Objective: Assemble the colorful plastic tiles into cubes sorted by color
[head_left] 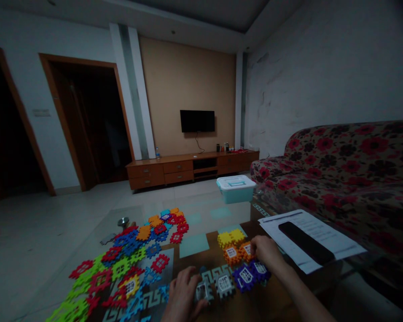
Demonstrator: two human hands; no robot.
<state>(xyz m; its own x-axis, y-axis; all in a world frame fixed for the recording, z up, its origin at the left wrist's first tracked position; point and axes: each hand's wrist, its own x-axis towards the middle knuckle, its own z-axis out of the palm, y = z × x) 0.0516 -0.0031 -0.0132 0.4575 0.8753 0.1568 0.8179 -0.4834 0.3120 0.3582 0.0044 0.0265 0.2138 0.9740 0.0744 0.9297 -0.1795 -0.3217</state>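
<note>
Head view: glass table. Near edge: left hand, fingers curled, at grey tile; right hand at orange tile; whether either pinches, unclear. Coloured tile pile, left side. Teal box, far edge. Beyond: television, cabinet, floral sofa.

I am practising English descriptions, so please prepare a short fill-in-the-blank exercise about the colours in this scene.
1. The left hand has its thumb at a ____ interlocking window tile.
2. The right hand is at one of two ____ window tiles lying side by side.
3. Directly beyond that pair, away from the camera, lie ____ interlocking tiles.
4. The storage box has a teal body and a mostly ____ lid.

Missing words: gray; orange; yellow; white.
</note>
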